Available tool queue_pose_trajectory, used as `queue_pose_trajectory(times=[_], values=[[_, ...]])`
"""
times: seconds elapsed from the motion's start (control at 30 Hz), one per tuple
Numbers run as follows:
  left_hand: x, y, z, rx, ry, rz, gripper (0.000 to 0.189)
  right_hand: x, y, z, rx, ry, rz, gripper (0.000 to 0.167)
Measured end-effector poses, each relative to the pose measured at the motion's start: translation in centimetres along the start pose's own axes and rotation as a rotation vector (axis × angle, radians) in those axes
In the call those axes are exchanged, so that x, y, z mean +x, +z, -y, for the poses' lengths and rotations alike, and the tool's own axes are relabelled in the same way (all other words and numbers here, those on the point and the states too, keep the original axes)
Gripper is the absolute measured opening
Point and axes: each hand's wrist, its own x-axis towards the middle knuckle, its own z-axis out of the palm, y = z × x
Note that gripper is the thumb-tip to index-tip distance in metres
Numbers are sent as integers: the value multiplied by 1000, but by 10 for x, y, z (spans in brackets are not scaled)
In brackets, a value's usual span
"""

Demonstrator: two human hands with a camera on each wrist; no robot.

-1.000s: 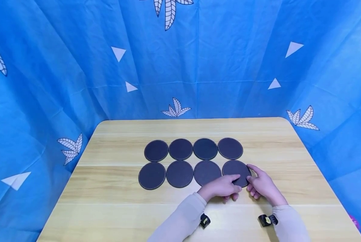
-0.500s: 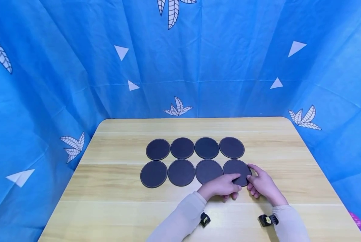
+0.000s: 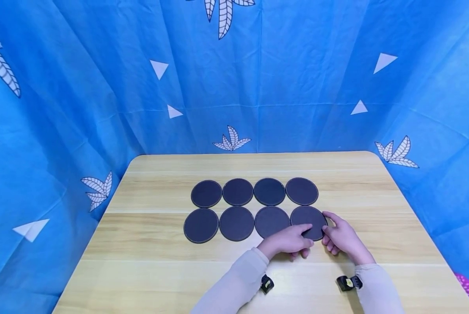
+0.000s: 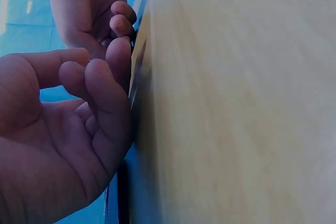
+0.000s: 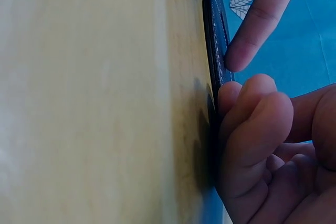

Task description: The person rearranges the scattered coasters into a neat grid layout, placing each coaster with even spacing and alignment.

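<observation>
Several round black coasters lie flat in two rows in the head view. My left hand (image 3: 287, 240) touches the top of the front-right coaster (image 3: 306, 214) with its extended index finger; its other fingers are bent below. At that coaster's right edge, my right hand (image 3: 342, 237) rests its index fingertip and thumb against the rim, the two spaced apart. In the right wrist view, the coaster's stitched edge (image 5: 218, 38) shows beside the left index finger (image 5: 255, 32). Close up in the left wrist view, the left hand (image 4: 68, 129) has loosely bent fingers near the tabletop.
The back-right coaster (image 3: 302, 191) lies just behind the touched one, and the neighbouring front coaster (image 3: 271, 220) lies to its left, partly covered by the left hand. The wooden table (image 3: 140, 266) ends at a blue patterned curtain (image 3: 297, 78).
The head view has shifted slightly, so the coasters appear a little further right. Both hands keep nearly the same places at the front-right coaster.
</observation>
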Motion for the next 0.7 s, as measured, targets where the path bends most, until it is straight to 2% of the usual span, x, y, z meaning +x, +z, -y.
queue_pose_trajectory(times=[0.17, 0.27, 0.37, 0.5, 0.57, 0.63, 0.7], values=[[0, -2, 3, 5, -2, -7, 64, 0, 1, 2, -12, -8, 3, 58], [-3, -7, 3, 28, 27, -55, 62, -1, 1, 4, -11, -23, 4, 59], [-10, -18, 3, 49, 106, -149, 58, -4, -1, 7, -3, -63, -2, 58], [-23, -40, 2, 99, 266, -318, 48, -10, -7, 16, -9, -156, -51, 53], [-32, -52, 2, 186, 333, -411, 46, -14, -8, 21, -55, -218, -104, 49], [-43, -61, 1, 308, 380, -500, 44, -19, -8, 24, -151, -291, -178, 45], [-55, -70, 2, 443, 414, -559, 44, -24, -8, 25, -269, -361, -246, 45]])
